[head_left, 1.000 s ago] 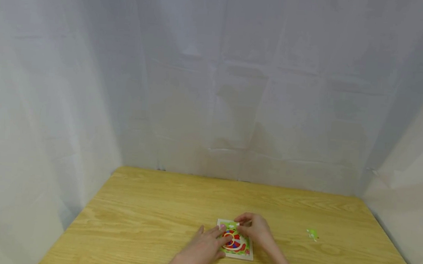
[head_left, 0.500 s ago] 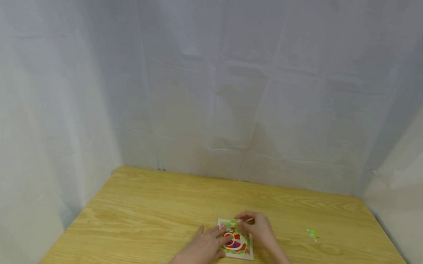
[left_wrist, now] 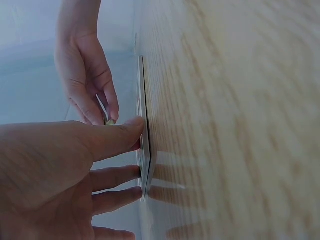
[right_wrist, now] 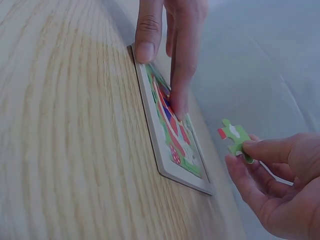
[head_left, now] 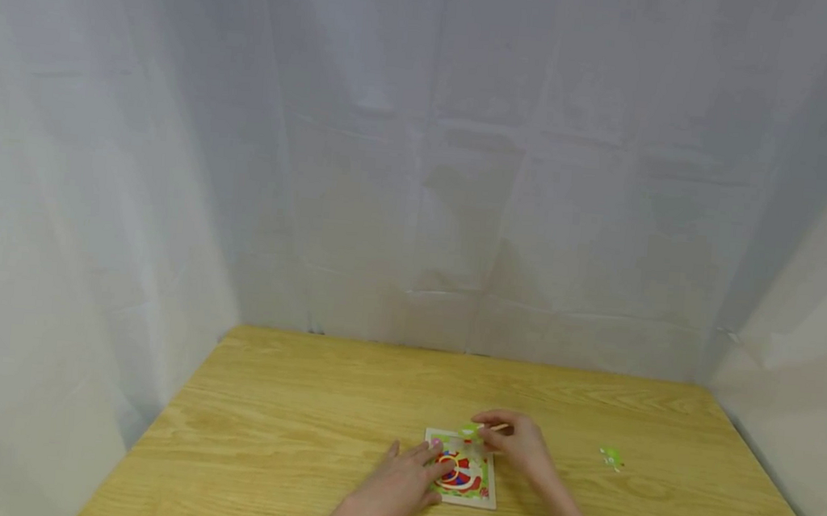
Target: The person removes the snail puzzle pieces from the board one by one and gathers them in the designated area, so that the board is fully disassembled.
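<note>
A small jigsaw puzzle in a pale frame (head_left: 467,503) lies flat on the table, with a red, blue and green picture. My left hand (head_left: 395,487) rests on its left side. In the right wrist view, the left fingertips (right_wrist: 179,107) press on the picture while the thumb touches the frame's edge. My right hand (head_left: 521,445) pinches a green puzzle piece (right_wrist: 239,135) between thumb and fingers, held just above the puzzle's far edge. This piece has a white patch and a red tab. Pale backing shows at the puzzle's far part.
Another green puzzle piece (head_left: 612,457) lies apart on the wooden table (head_left: 299,411), to the right. White sheeting (head_left: 420,169) hangs behind the table and along both sides.
My right hand has lifted the green piece out of the puzzle's far part and moved it up and slightly right. The left hand has stayed in place on the puzzle.
</note>
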Motion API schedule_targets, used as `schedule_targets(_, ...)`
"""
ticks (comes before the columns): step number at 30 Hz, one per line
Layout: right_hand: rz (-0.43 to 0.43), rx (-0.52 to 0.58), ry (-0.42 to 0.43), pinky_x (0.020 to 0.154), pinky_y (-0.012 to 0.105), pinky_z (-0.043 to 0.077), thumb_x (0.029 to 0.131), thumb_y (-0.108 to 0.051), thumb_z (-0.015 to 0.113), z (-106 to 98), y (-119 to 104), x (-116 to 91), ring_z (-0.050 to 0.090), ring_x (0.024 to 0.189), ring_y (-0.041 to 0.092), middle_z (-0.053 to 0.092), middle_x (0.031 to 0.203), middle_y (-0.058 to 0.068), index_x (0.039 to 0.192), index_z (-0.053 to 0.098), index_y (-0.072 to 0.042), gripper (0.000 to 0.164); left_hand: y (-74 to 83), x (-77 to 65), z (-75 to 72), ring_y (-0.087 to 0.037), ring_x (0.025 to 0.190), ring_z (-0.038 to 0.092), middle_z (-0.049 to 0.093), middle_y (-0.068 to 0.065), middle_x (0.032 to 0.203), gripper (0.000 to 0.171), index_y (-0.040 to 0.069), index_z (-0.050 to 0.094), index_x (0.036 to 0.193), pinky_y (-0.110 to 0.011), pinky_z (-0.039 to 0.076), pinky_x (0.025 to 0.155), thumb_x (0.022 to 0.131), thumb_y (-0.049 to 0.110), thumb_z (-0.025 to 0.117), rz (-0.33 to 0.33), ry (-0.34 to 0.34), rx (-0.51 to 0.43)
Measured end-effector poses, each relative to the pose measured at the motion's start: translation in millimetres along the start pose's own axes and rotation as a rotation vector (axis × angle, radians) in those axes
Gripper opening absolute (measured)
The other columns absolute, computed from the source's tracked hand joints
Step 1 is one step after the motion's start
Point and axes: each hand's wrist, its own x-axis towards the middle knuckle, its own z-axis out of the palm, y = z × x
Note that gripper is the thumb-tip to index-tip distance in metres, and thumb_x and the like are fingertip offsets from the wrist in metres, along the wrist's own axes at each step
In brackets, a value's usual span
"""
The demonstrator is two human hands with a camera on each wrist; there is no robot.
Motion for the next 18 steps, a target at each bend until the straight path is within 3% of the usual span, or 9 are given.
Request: schedule_targets(18, 0.007, -0.043, 0.044, 0.067, 0.034, 0.062, 0.091, 0.0, 0.071, -26.1, 9.5, -3.8, 0.072, 0.076, 0.027, 0.071, 0.101, 0.02, 0.11, 0.071, 0.009, 0.021, 1.3, -1.2, -3.7, -0.024, 0.14, 0.048, 0.049, -0.002, 0.154, 0.05, 0.027, 0.058, 0.143, -0.061, 0.043, 0.108, 0.096, 0.04, 0.065, -0.019, -0.043, -0.019)
